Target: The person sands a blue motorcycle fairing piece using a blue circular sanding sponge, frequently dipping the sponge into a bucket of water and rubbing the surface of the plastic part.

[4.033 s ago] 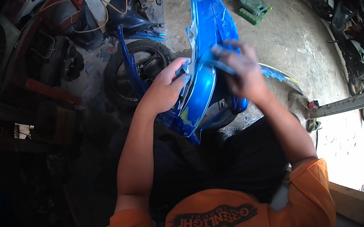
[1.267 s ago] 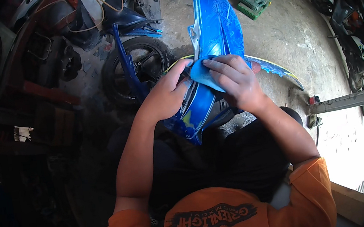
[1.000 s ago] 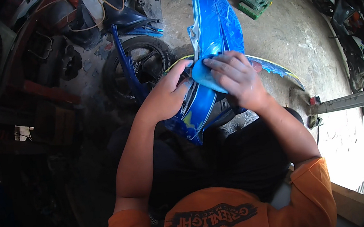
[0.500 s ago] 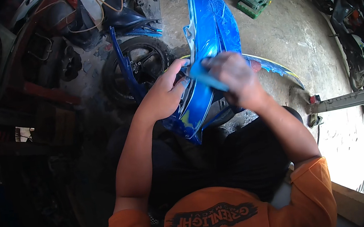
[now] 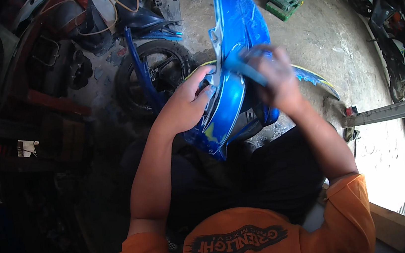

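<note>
A long blue motorcycle fairing panel (image 5: 244,19) stands tilted in front of my knees, with scuffed patches on its upper face and a yellowish patch near the lower end. My left hand (image 5: 183,101) is closed on its left edge, thumb and fingers gripping the silvery-white rim. In my right hand (image 5: 275,75), smeared by motion, is a flat light-blue sanding pad (image 5: 246,69), pressed on or just over the panel's middle. Its exact make-up is too blurred to tell, and my right fingertips are partly hidden.
Behind the panel lies a black spoked wheel (image 5: 151,70) with a narrow dark-blue trim piece (image 5: 139,66) beside it. A green tool case (image 5: 284,3) rests on the concrete floor at far right. A grey metal beam (image 5: 385,111) and parked motorcycles (image 5: 402,61) stand along the right.
My right hand and the light-blue pad have moved a little right and up along the panel. The panel has shifted slightly right, with my left hand still on its edge.
</note>
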Demonstrator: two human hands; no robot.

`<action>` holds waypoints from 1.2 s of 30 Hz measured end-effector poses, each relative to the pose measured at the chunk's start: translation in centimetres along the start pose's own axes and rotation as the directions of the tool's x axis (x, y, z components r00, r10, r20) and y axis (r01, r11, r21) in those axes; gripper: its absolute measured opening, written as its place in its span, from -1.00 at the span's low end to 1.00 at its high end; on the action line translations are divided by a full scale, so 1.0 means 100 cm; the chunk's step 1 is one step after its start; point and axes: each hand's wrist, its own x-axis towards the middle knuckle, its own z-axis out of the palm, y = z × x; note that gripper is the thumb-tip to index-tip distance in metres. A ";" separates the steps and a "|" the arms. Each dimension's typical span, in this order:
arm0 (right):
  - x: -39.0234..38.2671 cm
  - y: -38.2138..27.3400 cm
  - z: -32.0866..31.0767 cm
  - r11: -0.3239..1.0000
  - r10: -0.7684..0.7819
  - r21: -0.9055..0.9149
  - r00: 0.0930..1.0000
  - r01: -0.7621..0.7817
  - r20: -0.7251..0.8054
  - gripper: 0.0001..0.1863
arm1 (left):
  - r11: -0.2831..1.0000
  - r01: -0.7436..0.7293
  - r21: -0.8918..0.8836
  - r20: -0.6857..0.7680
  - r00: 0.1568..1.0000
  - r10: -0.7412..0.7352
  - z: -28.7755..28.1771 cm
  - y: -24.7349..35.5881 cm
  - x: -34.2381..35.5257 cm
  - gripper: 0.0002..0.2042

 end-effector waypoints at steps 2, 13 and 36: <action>0.001 -0.020 0.003 0.987 -0.121 0.118 0.990 0.112 0.074 -0.52 | 0.999 0.040 0.033 0.005 0.999 -0.040 -0.001 -0.002 0.000 -0.53; 0.008 0.011 -0.003 0.999 0.021 -0.046 0.999 -0.022 -0.026 -0.64 | 0.998 0.006 -0.066 0.008 1.000 -0.006 0.001 -0.003 0.001 -0.55; 0.008 -0.004 -0.003 0.999 -0.005 -0.037 1.000 0.005 0.017 -0.52 | 0.998 -0.063 0.026 -0.027 0.998 0.063 0.002 -0.012 0.001 -0.52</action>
